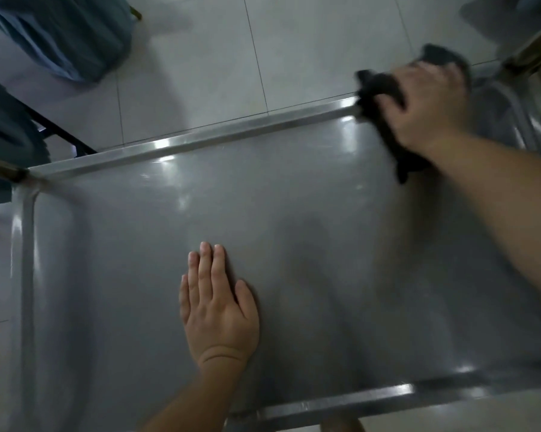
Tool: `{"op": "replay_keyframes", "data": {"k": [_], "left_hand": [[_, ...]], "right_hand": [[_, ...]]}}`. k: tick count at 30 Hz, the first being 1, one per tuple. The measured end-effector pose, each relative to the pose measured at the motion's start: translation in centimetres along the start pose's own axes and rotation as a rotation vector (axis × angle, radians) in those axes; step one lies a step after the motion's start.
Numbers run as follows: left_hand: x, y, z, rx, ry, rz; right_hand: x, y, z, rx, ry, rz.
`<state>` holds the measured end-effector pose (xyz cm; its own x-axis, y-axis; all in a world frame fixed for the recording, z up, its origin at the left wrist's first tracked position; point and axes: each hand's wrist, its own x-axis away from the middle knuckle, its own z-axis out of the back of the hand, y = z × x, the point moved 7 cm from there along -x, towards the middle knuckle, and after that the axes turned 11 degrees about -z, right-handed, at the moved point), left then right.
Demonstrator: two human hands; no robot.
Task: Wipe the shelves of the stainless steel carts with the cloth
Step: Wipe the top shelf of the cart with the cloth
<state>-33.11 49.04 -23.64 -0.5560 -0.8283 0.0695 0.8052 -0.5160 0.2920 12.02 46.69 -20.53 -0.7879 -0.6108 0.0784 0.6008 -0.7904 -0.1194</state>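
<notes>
The top shelf [263,213] of the stainless steel cart is being wiped at its far right corner, where the dark cloth [384,98] is bunched under the right hand [428,104] and laid partly over the raised far rim [200,137]. The hand is blurred, so it cannot be told whether the fingers are curled round the cloth or merely pressed flat on it. The left hand [216,307] is laid flat on the shelf near its near edge, fingers straight and held close together — a brace, it seems, so that the cart is not pushed away.

For the step to be done well, the cloth is best kept spread under the palm rather than balled up, and pressure is best kept even as it is drawn along the rim, where grime tends to be lodged in the fold between rim and flat. Strokes should be overlapped and run the length of the shelf (corners last skipped, first forgotten).

The shelf's long axis is seen running from lower left to upper right across the view, slightly tilted; the cloth's longer run is laid crosswise to it — from the rim back toward the person.
</notes>
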Motion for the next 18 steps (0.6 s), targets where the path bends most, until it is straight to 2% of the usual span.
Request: {"op": "replay_keyframes", "data": {"k": [3, 5, 7, 8, 12, 14, 16, 18], "left_hand": [[-0.1, 0.0, 0.0, -0.003, 0.009, -0.003], [-0.2, 0.1, -0.1, -0.005, 0.013, -0.008], [-0.2, 0.0, -0.1, -0.011, 0.015, -0.009], [-0.2, 0.0, -0.1, -0.013, 0.014, -0.008], [-0.2, -0.1, -0.1, -0.012, 0.006, 0.001], [-0.2, -0.1, -0.1, -0.014, -0.005, 0.006], [-0.3, -0.2, -0.1, -0.020, -0.026, 0.009], [-0.3, -0.3, -0.1, -0.025, -0.028, 0.010]], "right_hand": [[0.2, 6.4, 0.8, 0.012, -0.004, -0.212], [0.5, 5.2, 0.3, 0.014, -0.006, -0.319], [1.7, 0.3, -0.8, 0.004, -0.013, -0.348], [2.6, -3.2, -1.4, 0.000, -0.018, -0.289], [9.3, -19.5, -4.7, -0.034, -0.067, 0.153], [13.0, -25.3, -5.7, -0.011, -0.102, 0.324], [15.1, -27.6, -6.6, 0.019, -0.138, 0.484], [14.9, -26.7, -6.7, 0.024, -0.156, 0.605]]}}
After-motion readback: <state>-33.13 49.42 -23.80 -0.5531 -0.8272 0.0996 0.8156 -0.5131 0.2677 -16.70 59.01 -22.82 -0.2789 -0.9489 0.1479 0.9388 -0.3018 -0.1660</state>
